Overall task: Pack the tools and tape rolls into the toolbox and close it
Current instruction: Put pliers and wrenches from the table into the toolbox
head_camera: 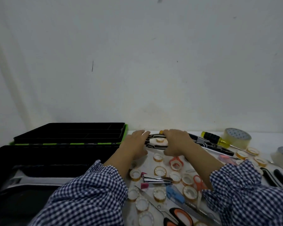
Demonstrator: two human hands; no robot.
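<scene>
The open black toolbox [55,154] sits at the left, with its black tray [72,132] edged in green behind it. Both hands reach to the far middle of the table. My left hand [134,142] and my right hand [178,141] grip a pair of black-and-white handled pliers [155,144] from either end, its handles spread around a small tape roll [160,140]. Several small tape rolls [160,171] lie scattered on the white table, along with a yellow-handled screwdriver [219,140].
Two large clear tape rolls [237,137] stand at the far right. A stapler [155,179], blue utility knife [175,194], orange scissors [180,216] and another pair of black pliers [214,147] lie near. A white wall rises behind the table.
</scene>
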